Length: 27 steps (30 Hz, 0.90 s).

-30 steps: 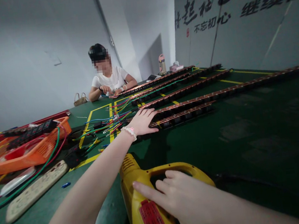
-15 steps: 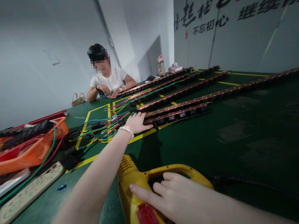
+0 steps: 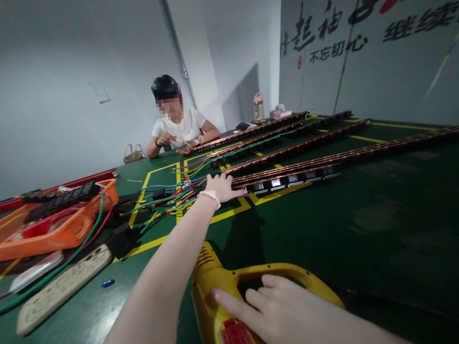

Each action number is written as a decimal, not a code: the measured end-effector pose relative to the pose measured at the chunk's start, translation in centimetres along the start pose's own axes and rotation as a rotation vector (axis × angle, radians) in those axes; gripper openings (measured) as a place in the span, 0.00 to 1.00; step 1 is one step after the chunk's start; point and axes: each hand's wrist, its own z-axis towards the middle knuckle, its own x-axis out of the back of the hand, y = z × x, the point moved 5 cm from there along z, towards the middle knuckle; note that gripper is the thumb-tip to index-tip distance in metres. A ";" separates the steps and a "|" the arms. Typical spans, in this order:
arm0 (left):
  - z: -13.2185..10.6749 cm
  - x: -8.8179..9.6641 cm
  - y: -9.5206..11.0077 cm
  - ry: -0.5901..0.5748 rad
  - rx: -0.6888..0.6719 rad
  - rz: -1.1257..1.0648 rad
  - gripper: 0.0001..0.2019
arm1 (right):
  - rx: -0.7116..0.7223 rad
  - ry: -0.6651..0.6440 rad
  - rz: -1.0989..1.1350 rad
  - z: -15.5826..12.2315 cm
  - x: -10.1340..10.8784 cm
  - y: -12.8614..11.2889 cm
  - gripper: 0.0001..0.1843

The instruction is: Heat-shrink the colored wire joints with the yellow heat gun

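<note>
My left hand [image 3: 222,188] reaches across to the wired end of the nearest copper-railed black strip [image 3: 284,179]. Its fingers are spread and rest over that end, with the thumb stretched out to the right; what lies under the palm is hidden. Colored wires [image 3: 174,197] fan out to the left of this hand. Close to me, my right hand [image 3: 276,310] is closed over a yellow corded power tool [image 3: 208,279] with a loop handle and a red label. The index finger lies along the tool's body while the other fingers are curled.
More copper-railed strips [image 3: 293,145] lie across the green table. At left are an orange basket [image 3: 74,231] holding black parts, a beige power strip [image 3: 64,290] and a small blue piece [image 3: 108,283]. A co-worker [image 3: 178,125] sits opposite, handling a wire. A bottle [image 3: 258,108] stands at the back.
The whole view has shifted, so things appear farther right. The co-worker's hand has risen with a wire. My left fingers look more spread; the nearest strip's black blocks show shinier faces. My right hand stays on the tool.
</note>
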 end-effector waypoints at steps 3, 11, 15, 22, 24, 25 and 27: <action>-0.3 -0.5 0.2 0.047 -0.015 0.012 0.44 | -0.010 -0.005 -0.014 0.1 -0.1 0.0 0.55; -0.6 -0.8 0.6 0.113 0.034 0.016 0.45 | -0.014 -0.043 0.045 0.0 0.3 0.0 0.58; -0.5 -0.8 0.5 0.079 0.051 -0.020 0.45 | -0.019 -0.044 0.119 0.0 0.3 0.1 0.60; -0.7 -1.4 0.1 0.105 0.011 -0.077 0.46 | -0.062 -0.075 0.153 0.1 0.4 0.1 0.62; -0.7 -1.7 -0.2 0.079 -0.001 -0.092 0.46 | -0.065 -0.099 0.150 0.1 0.4 0.1 0.61; -0.7 -1.8 -0.4 0.059 -0.014 -0.099 0.46 | -0.068 -0.106 0.150 0.1 0.4 0.1 0.60; -0.7 -2.0 -1.0 0.030 -0.048 -0.124 0.45 | -0.070 -0.097 0.147 0.1 0.5 0.1 0.59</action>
